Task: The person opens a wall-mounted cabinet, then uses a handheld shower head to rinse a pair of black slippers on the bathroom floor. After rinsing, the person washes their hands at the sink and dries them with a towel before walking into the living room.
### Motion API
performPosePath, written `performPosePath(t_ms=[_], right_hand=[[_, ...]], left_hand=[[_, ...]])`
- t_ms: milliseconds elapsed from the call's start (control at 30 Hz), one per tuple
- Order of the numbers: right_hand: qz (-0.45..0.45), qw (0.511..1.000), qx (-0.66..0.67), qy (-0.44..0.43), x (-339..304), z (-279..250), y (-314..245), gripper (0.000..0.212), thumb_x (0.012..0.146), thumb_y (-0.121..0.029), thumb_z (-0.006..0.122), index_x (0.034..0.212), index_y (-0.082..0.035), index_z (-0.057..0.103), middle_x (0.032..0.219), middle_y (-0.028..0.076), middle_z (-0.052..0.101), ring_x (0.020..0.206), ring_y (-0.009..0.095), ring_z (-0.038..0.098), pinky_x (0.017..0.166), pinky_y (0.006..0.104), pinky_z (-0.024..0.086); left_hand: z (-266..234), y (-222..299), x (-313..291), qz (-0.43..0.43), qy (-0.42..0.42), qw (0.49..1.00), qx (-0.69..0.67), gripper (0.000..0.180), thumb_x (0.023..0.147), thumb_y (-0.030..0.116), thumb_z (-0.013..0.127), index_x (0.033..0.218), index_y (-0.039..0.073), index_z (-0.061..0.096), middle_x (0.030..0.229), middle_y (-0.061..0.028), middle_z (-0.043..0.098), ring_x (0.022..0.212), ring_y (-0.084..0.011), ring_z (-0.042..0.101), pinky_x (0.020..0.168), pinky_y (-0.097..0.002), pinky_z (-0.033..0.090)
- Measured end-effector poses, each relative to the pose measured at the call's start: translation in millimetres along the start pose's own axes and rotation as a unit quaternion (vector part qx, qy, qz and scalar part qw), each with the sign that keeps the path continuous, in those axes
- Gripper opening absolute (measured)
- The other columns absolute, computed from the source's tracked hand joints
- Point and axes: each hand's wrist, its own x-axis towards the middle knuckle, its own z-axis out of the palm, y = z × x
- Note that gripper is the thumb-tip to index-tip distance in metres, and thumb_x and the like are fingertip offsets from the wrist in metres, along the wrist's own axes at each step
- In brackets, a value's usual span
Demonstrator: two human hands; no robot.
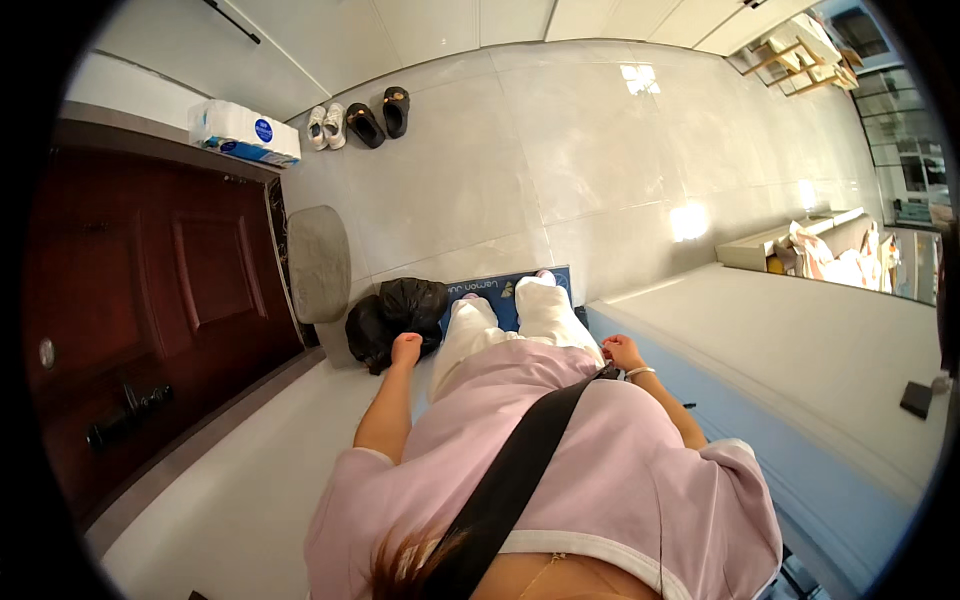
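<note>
My left hand [407, 348] is curled into a fist beside my left thigh. It overlaps the edge of two bulging black plastic bags [412, 303], and I cannot see whether it grips them. By my right hip, my right hand [622, 352] has its fingers bent in; anything inside them is hidden. A pale band circles that wrist. The black strap [520, 460] crosses my chest and ends at a small dark piece close to the right hand. My feet stand on a blue mat [508, 312] with pale printing.
Left is a dark red panelled door [150, 250] with a black handle. A grey oval mat [320, 264] lies before it. Wrapped paper packs [245, 133] and several shoes [365, 124] sit along the far left. A long white-topped cabinet [780, 350] runs along my right side.
</note>
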Motion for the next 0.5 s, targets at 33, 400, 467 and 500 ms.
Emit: performPosePath(t_ms=[33, 400, 467, 500], right_hand=[[-0.002, 1.000, -0.017, -0.011, 5.2, -7.6, -10.5, 0.015, 0.080, -0.015, 0.050, 0.092, -0.007, 0.054, 0.075, 0.005, 0.059, 0.062, 0.014, 0.056, 0.048, 0.0270, 0.042], [-0.019, 0.996, -0.080, 0.028, 21.7, -59.8, -108.3, 0.015, 0.081, -0.018, 0.047, 0.093, -0.010, 0.054, 0.080, 0.002, 0.061, 0.070, 0.012, 0.057, 0.059, 0.0286, 0.043], [-0.014, 0.998, -0.059, 0.032, 20.4, -61.1, -103.6, 0.015, 0.081, -0.018, 0.048, 0.092, -0.010, 0.054, 0.079, 0.003, 0.061, 0.070, 0.012, 0.058, 0.059, 0.0288, 0.043], [-0.011, 0.998, -0.051, 0.031, 17.7, -58.8, -102.1, 0.015, 0.081, -0.018, 0.049, 0.092, -0.010, 0.054, 0.079, 0.003, 0.061, 0.070, 0.012, 0.058, 0.059, 0.0288, 0.043]], left_hand=[[10.4, 0.7, -4.0, -0.020, -0.007, 0.999, -0.029, 0.017, 0.070, 0.021, 0.059, 0.079, 0.007, 0.064, 0.079, -0.0078, 0.063, 0.074, -0.0197, 0.059, 0.067, -0.0303, 0.045], [58.1, 23.4, -31.2, -0.025, 0.011, 0.999, -0.026, 0.021, 0.070, 0.023, 0.059, 0.080, 0.005, 0.063, 0.077, -0.0082, 0.063, 0.072, -0.0181, 0.059, 0.066, -0.0286, 0.046], [58.8, 31.3, -27.4, -0.007, 0.001, 1.000, -0.027, 0.020, 0.070, 0.022, 0.059, 0.080, 0.005, 0.063, 0.077, -0.0082, 0.063, 0.072, -0.0182, 0.059, 0.066, -0.0288, 0.046], [59.5, 27.7, -18.8, 0.005, -0.001, 0.999, -0.047, 0.020, 0.070, 0.022, 0.059, 0.080, 0.005, 0.063, 0.077, -0.0083, 0.063, 0.072, -0.0183, 0.059, 0.066, -0.0289, 0.046]])
